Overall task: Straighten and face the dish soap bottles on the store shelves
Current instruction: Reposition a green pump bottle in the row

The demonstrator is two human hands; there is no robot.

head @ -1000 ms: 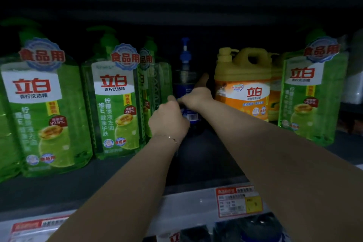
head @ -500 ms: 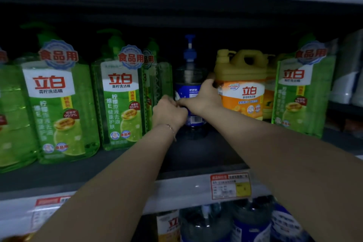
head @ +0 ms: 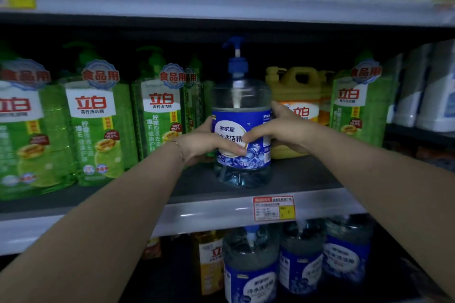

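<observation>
Both forearms run in from the bottom corners and converge mid-shelf. The left wrist has a thin bracelet.

The left hand grips the blue pump bottle from its left side. The right hand grips it from the right, thumb up along the bottle's edge. Both are curled around the label band, and their digits nearly meet across the label front.

The bottle stands upright near the front of the middle shelf, label toward the camera, just behind the price tag. It sits between the green bottles on the left and the yellow jug on the right.

Versus 0.5 s ago:
- The bottle was deep in the dark gap, behind the row. It is now out in front of its neighbours.
- The hands were bunched low on its front. They now flank its sides.
- The view has tipped up, so the upper shelf and the blue bottles on the shelf below are both in frame.

Hard to read:
- The hands cover the middle of the label (only part of the text shows).
- Fingers behind the bottle are hidden.
- I can't tell whether the base fully rests on the deck.
- The goods on the upper shelf and the far-left green bottle are motion-blurred.
- The white containers at far right are cut off by the frame edge.
</observation>
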